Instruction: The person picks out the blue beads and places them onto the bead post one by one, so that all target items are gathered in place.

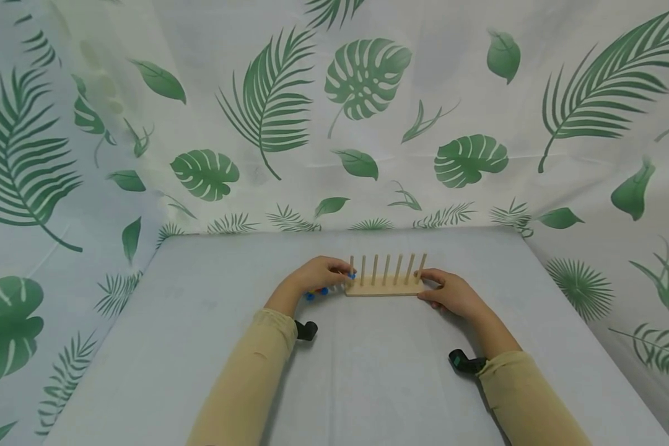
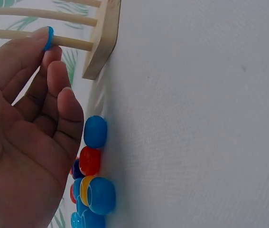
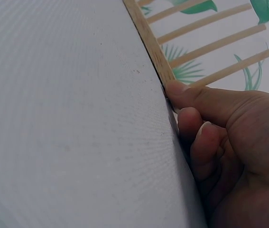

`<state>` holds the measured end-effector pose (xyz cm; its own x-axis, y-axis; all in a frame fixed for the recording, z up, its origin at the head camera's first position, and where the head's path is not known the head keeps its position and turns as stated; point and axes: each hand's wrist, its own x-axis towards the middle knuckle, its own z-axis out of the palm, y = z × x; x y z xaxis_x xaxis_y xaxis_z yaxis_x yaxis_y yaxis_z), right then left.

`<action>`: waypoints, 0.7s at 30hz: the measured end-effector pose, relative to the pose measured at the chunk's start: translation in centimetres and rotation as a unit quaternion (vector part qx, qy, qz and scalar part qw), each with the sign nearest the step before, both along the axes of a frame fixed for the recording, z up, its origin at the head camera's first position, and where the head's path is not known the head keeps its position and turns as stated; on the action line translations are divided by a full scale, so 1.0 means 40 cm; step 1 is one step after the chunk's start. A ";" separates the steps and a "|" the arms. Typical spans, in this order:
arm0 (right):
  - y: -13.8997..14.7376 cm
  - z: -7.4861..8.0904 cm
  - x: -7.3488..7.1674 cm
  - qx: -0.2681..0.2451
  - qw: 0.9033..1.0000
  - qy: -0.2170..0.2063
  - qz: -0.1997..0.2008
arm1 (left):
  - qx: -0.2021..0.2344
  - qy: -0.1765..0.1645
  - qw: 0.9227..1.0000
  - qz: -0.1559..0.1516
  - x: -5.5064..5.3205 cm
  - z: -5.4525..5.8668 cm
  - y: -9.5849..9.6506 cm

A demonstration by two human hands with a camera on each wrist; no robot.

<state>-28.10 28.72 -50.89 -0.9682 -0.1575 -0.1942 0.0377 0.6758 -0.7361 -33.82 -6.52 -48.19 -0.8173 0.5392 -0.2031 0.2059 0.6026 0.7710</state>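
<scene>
A wooden peg rack (image 1: 384, 290) with a row of several upright pegs stands on the table between both hands. My left hand (image 1: 319, 272) pinches a blue bead (image 2: 50, 38) between thumb and fingers, around the leftmost peg and partway up it. In the left wrist view, bare peg shows on both sides of this bead. At the rack's opposite end, my right hand (image 1: 451, 292) grips the base, its thumb (image 3: 179, 92) on the front corner. In the head view its other fingers reach behind, beside the last peg. The remaining pegs carry no beads.
Loose beads in blue, red and yellow lie in a cluster below the left hand, among them a blue bead (image 2: 101, 195) and a red bead (image 2: 90, 160). White cloth covers the table (image 1: 379, 371). A leaf-patterned curtain (image 1: 368, 124) rises behind and at the sides.
</scene>
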 end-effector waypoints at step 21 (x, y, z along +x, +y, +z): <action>-0.004 0.007 0.004 0.003 1.000 -0.004 -0.004 | -0.040 0.024 0.999 -0.011 -0.004 -0.022 0.019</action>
